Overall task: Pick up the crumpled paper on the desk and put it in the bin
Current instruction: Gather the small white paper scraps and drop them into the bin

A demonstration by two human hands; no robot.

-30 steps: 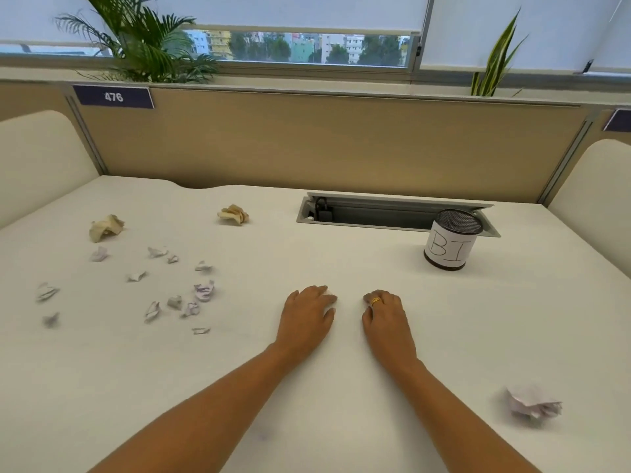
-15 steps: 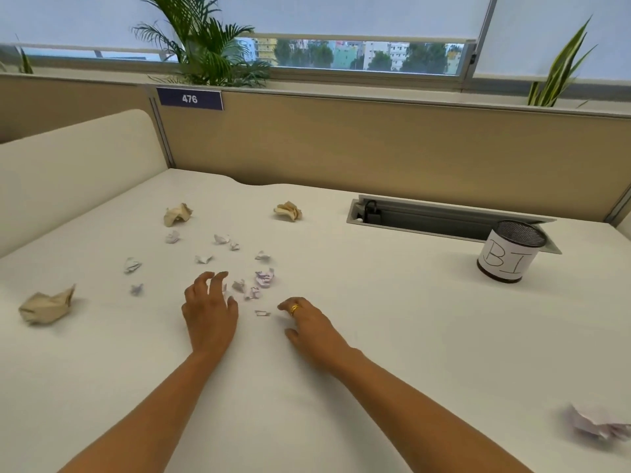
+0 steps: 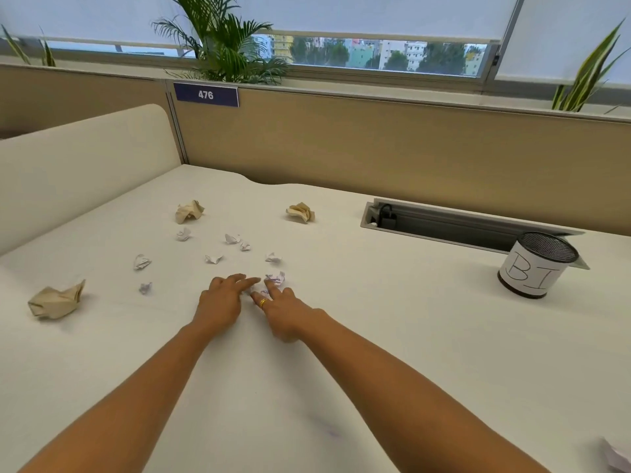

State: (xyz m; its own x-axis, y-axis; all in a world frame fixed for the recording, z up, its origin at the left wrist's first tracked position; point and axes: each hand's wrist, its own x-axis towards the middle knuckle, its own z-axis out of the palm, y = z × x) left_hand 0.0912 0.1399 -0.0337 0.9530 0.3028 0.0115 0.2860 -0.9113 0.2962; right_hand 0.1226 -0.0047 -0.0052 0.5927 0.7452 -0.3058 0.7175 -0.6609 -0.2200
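Observation:
Several small crumpled white paper scraps (image 3: 213, 258) lie scattered on the white desk (image 3: 375, 336), left of centre. Three larger tan paper balls sit around them: one at the far left (image 3: 56, 300), one at the back (image 3: 188, 211), one further right (image 3: 300, 212). My left hand (image 3: 222, 300) and my right hand (image 3: 285, 310) lie side by side, fingers stretched forward onto the nearest scraps (image 3: 276, 278). Some scraps are hidden under the fingertips. The bin (image 3: 536, 264), a black mesh cup with a white "BI" label, stands at the right, far from both hands.
A cable slot (image 3: 444, 223) is sunk into the desk behind the bin. A tan partition (image 3: 375, 145) with a "476" plate closes the back, a cream divider (image 3: 78, 158) the left. Another white paper ball (image 3: 618, 459) lies at the bottom right corner.
Both hands have moved forward and left across the desk, and their fingers now reach the small white scraps. The view has swung left, so the bin sits further right.

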